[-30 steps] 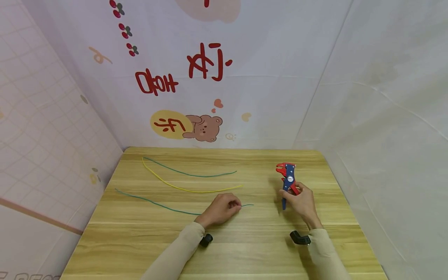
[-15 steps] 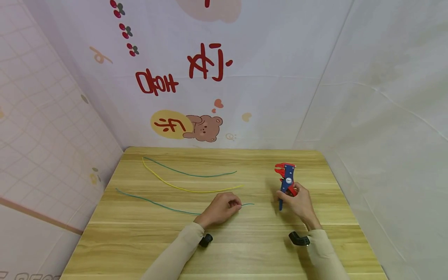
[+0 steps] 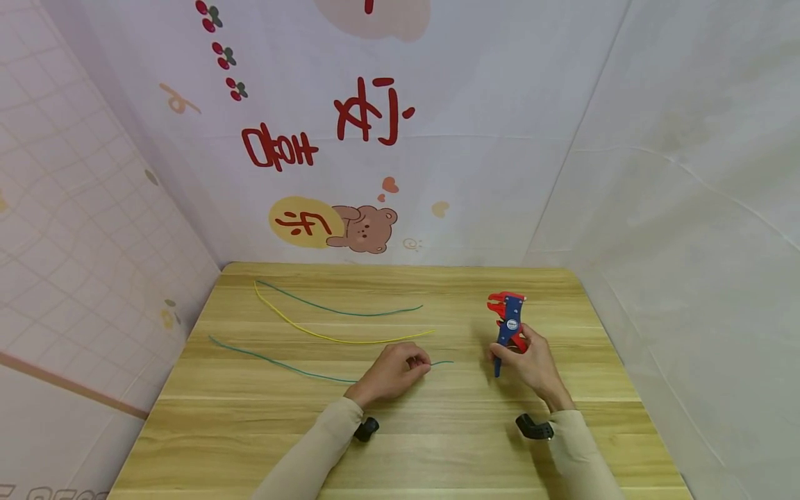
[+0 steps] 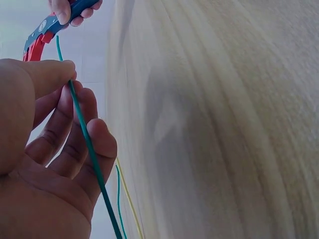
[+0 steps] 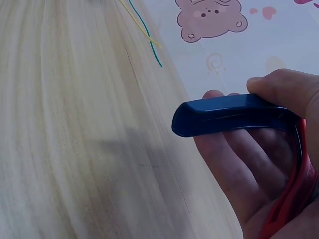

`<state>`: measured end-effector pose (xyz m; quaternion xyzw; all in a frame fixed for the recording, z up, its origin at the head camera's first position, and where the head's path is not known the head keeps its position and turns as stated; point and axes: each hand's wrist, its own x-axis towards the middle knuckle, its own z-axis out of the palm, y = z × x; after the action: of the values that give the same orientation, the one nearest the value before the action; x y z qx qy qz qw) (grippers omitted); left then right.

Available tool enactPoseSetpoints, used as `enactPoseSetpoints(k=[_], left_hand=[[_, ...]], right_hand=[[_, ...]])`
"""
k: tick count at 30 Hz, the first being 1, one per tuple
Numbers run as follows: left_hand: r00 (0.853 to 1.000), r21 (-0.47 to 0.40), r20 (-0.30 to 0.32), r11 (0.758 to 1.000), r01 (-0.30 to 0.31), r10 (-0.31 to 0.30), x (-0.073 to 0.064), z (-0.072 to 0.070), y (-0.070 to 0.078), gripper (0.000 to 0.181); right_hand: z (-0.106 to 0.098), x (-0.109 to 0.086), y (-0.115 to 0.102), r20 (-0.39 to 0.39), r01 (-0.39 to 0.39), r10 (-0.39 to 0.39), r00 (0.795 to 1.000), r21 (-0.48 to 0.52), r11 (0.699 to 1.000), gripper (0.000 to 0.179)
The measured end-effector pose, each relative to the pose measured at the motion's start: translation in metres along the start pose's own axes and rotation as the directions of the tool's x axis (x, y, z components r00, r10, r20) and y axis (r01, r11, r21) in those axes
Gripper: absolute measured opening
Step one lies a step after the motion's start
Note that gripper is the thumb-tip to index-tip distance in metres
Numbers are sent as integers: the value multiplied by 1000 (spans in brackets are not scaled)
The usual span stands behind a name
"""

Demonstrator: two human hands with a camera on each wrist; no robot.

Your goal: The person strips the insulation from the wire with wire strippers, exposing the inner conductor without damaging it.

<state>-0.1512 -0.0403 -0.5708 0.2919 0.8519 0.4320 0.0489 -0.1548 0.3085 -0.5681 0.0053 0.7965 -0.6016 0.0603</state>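
White printed sheeting (image 3: 487,194) walls in the sides and back of a wood-grain table (image 3: 450,451), with a brown bear print (image 3: 369,229) low on the back sheet. Pale sleeves (image 3: 319,448) reach in from the near edge, a black device (image 3: 367,429) beside the left cuff and another black device (image 3: 534,426) beside the right. Of the two hands, the right hand (image 3: 534,357) grips blue-and-red wire strippers (image 3: 511,323) by the handles at the table's right side, head pointing away from the person, red jaws parted. Near the middle, the left hand (image 3: 392,371) pinches a green wire (image 3: 306,373) between thumb and fingertip, its other fingers loosely curled; a short end sticks out toward the strippers, apart from them. Farther back lie a yellow wire (image 3: 356,342) and, behind it, a second green wire (image 3: 350,314), their left ends close together; whether they touch I cannot tell.
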Motion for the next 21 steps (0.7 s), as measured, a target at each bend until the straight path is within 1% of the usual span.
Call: enactPoseSetpoints(k=[4,8,16,21], left_hand=[[1000,-12,-1,1000,0,0,0,-1,1,9],[1000,-19,-3,1000,-19,18,1,-2,1,8],[1000,-7,-7,1000,-28,28,2,-2,3,7],[999,-13,-18,999,-40,39,2,-3,6,7]], right_hand=[[1,0,0,44,26,-29,999,60,998,60],[0,0,0,82,63,-70,994,90,994,53],[0,0,2,164,80,-102,981,138,987,52],[0,0,4,192,99,-128,973,156,983,51]])
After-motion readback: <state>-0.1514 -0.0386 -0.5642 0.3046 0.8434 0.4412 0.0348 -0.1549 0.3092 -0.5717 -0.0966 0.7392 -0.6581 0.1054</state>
